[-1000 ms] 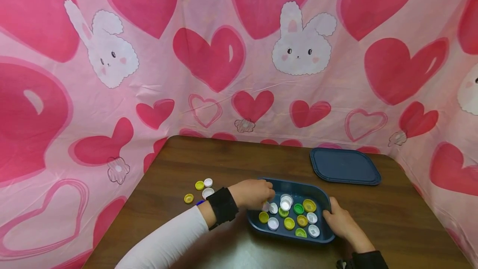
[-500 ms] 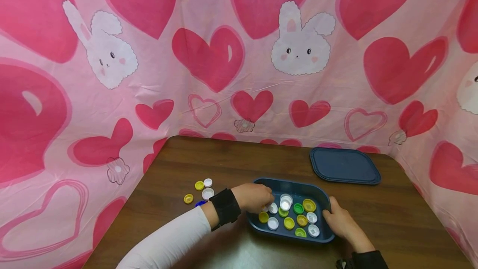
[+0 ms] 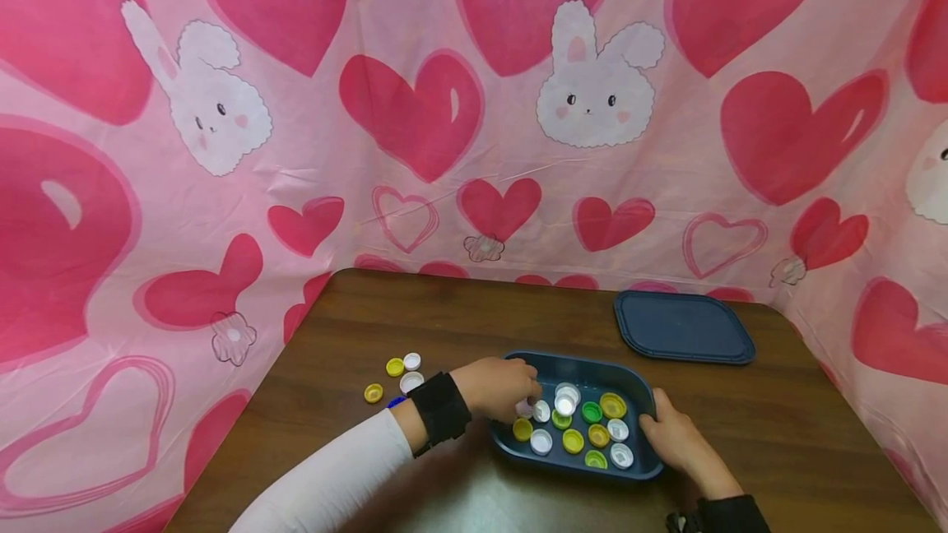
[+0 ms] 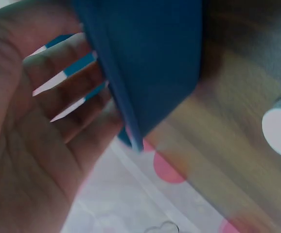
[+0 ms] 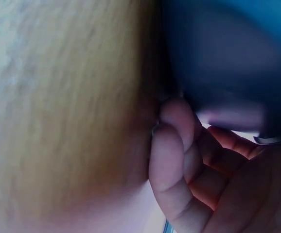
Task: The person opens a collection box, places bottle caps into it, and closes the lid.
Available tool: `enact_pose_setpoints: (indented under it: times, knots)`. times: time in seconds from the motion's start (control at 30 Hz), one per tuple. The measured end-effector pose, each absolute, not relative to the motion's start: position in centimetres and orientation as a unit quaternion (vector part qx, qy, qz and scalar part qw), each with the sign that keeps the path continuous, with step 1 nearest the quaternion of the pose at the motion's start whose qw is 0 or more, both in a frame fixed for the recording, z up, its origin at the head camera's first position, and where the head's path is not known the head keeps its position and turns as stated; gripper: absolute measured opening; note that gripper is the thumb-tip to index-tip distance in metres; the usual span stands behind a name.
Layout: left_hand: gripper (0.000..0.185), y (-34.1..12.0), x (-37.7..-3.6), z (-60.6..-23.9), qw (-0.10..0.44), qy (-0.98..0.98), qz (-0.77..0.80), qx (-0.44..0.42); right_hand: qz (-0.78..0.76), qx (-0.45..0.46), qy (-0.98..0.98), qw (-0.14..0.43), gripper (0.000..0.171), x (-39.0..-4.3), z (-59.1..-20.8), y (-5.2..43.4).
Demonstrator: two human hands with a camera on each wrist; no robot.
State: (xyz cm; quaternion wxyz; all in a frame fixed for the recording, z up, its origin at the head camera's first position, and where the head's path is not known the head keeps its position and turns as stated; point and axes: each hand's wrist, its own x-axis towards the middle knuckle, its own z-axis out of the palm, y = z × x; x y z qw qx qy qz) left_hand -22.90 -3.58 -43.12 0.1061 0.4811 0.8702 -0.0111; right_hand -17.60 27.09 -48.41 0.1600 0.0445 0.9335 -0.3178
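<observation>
Bottle caps in white, yellow and green, such as a green bottle cap (image 3: 592,413) and a yellow one, lie in a dark blue plastic container (image 3: 570,471). My left hand (image 3: 498,387) reaches over its left rim, fingertips low inside beside a pale bottle cap (image 3: 524,409). In the left wrist view the fingers (image 4: 77,109) stretch loosely past the container's rim, their tips hidden behind its wall. My right hand (image 3: 680,437) grips the right end, thumb over the rim. The right wrist view has its curled fingers (image 5: 167,155) low against the container's outer wall.
Left of the container on the wooden table (image 3: 459,315) lies a loose group of bottle caps: yellow (image 3: 374,393), white and blue, partly behind my left wrist. A dark blue lid (image 3: 683,327) lies flat at the back right. A pink patterned cloth (image 3: 429,122) hangs behind the table.
My left hand went slightly further right into the container, then drew back a little left, uncovering more of the pale bottle cap under its fingers. The right hand has kept its hold.
</observation>
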Motion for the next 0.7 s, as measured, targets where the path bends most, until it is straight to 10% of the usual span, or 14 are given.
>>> enact_pose_setpoints:
  times: [0.37,0.7]
  knots:
    - [0.026,-7.6,-25.3,-40.4,0.015,0.902,0.039,0.430,-0.322,0.047,0.929,0.177,0.044,-17.7,-48.1,27.1]
    - [0.037,-11.3,-26.2,-42.5,0.042,0.929,0.034,0.367,-0.322,0.052,0.928,0.182,0.043,-17.8,-48.3,27.1]
